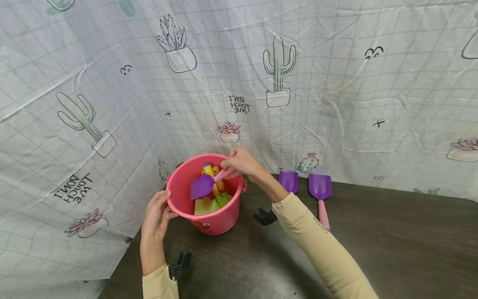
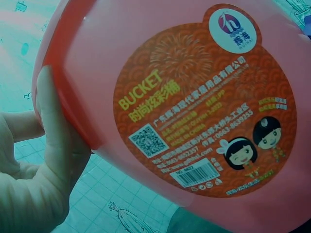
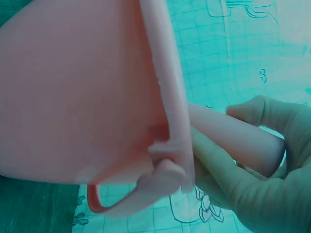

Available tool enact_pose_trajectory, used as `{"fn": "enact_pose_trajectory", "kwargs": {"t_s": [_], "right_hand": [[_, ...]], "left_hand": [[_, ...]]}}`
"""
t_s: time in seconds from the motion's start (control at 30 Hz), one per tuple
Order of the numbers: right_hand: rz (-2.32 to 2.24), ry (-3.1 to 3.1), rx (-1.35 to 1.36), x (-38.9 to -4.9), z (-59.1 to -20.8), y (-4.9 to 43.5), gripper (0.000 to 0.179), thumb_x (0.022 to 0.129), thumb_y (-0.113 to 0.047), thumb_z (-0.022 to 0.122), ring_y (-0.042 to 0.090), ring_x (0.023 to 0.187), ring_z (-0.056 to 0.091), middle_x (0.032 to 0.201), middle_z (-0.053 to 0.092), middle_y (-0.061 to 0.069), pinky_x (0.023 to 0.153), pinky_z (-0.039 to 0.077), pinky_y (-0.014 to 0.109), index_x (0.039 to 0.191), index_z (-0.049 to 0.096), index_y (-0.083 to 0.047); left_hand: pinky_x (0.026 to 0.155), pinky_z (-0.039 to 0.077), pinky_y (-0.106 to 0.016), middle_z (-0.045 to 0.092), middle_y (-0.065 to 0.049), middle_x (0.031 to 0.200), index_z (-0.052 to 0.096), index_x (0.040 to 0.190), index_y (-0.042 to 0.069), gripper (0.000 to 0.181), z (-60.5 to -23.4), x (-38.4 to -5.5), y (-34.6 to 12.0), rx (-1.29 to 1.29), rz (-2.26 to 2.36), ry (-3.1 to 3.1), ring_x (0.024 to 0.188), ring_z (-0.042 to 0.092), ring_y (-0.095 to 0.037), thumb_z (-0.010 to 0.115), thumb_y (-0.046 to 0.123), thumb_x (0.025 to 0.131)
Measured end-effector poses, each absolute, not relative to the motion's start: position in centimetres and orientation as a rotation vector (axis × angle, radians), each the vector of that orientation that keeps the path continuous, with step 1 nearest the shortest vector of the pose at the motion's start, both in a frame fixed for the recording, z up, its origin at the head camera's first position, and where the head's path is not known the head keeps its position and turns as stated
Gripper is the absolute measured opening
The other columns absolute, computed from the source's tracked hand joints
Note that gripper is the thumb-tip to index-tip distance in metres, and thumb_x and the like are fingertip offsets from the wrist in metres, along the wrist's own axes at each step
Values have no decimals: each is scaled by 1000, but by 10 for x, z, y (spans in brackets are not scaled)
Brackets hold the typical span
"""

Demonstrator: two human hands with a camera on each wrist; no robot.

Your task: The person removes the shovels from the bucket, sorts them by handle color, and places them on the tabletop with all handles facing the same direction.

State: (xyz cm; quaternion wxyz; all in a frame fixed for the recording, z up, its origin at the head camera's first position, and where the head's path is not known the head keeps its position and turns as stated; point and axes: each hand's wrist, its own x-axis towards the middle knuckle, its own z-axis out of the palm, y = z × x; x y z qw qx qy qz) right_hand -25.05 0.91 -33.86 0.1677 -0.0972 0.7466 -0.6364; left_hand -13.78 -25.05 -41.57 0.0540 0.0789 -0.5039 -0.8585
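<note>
A pink bucket (image 1: 220, 223) stands on the dark tabletop. My left hand (image 1: 154, 214) holds its rim at the left; in the left wrist view the thumb lies along the outside, near the orange label (image 2: 204, 111). Over the bucket's mouth, my right hand (image 1: 244, 162) grips the pink handle (image 3: 238, 138) of a toy shovel. Its purple blade (image 1: 202, 186) points left and down inside the bucket. Below the blade lie a yellow piece with a blue end (image 1: 208, 169), a pale yellow block (image 1: 204, 206) and a green piece (image 1: 223, 200), all partly hidden.
Right of the bucket lie two more purple shovels, one partly behind my right arm (image 1: 288, 182) and one fully visible (image 1: 320, 187). A white cactus-print curtain (image 1: 328, 124) hangs behind and along the left of the tabletop (image 1: 392, 232).
</note>
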Motion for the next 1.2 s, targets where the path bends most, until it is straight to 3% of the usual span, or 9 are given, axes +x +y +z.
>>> {"fn": "enact_pose_trajectory", "kwargs": {"t_s": [0.23, 0.4, 0.53, 0.67, 0.73, 0.87, 0.93, 1.13, 1.2], "right_hand": [[-1992, 1913, -199, -252, -339, 21, 30, 89, 8, 60, 36, 88, 76, 65, 59, 10, 82, 59, 52, 69, 41, -4], [-2071, 1758, -130, -253, -341, 27, 26, 91, 9, 58, 25, 79, 76, 74, 62, 10, 82, 61, 49, 70, 48, -3], [-2151, 1592, -53, -254, -343, 31, 20, 88, 11, 57, 25, 85, 66, 88, 56, 11, 80, 62, 48, 74, 57, -3], [-2148, 1489, -45, -254, -344, 37, 9, 91, 6, 57, 25, 93, 62, 111, 56, 15, 79, 64, 40, 95, 64, 3], [-2126, 1445, -51, -254, -343, 39, 24, 93, 3, 56, 24, 93, 66, 123, 57, 19, 77, 64, 35, 115, 65, 6], [-2094, 1295, -87, -253, -342, 42, 53, 95, 6, 51, 25, 96, 69, 143, 50, 23, 83, 63, 36, 147, 45, 12], [-2069, 1213, -121, -252, -341, 44, 55, 96, 8, 47, 26, 100, 68, 146, 46, 22, 84, 62, 35, 151, 39, 13], [-1981, 1124, -218, -247, -341, 47, 53, 100, 10, 41, 24, 98, 67, 133, 51, 21, 80, 63, 29, 153, 31, 15], [-1967, 1140, -249, -246, -341, 47, 53, 101, 12, 40, 25, 99, 68, 138, 49, 24, 81, 63, 28, 152, 31, 16]], "left_hand": [[58, 61, -25, 68, -8, 88, 57, 105, 2, 11, -414, -137, -250, 256, -2596, -1543, 68, 73, -15, 51, 11, 109], [58, 61, -24, 69, -8, 89, 57, 104, 2, 12, -414, -137, -250, 258, -2594, -1544, 68, 74, -15, 52, 11, 109], [58, 61, -24, 69, -8, 90, 57, 106, 2, 11, -414, -137, -250, 271, -2590, -1553, 69, 74, -15, 52, 12, 109], [58, 61, -24, 68, -8, 91, 56, 107, 2, 10, -414, -137, -250, 277, -2588, -1557, 69, 74, -15, 52, 12, 109], [59, 61, -24, 68, -8, 91, 56, 107, 3, 10, -414, -137, -250, 270, -2590, -1557, 70, 74, -15, 52, 12, 109], [59, 62, -25, 69, -8, 92, 57, 107, 3, 10, -414, -137, -250, 261, -2590, -1559, 71, 75, -16, 52, 12, 109], [59, 61, -25, 69, -8, 92, 57, 106, 4, 10, -414, -136, -250, 267, -2584, -1563, 71, 75, -16, 52, 12, 109], [58, 61, -25, 68, -8, 90, 57, 106, 3, 11, -414, -136, -249, 265, -2586, -1552, 70, 75, -15, 51, 11, 109], [58, 61, -24, 68, -8, 90, 56, 106, 3, 11, -415, -136, -249, 266, -2587, -1548, 70, 74, -15, 51, 11, 109]]}}
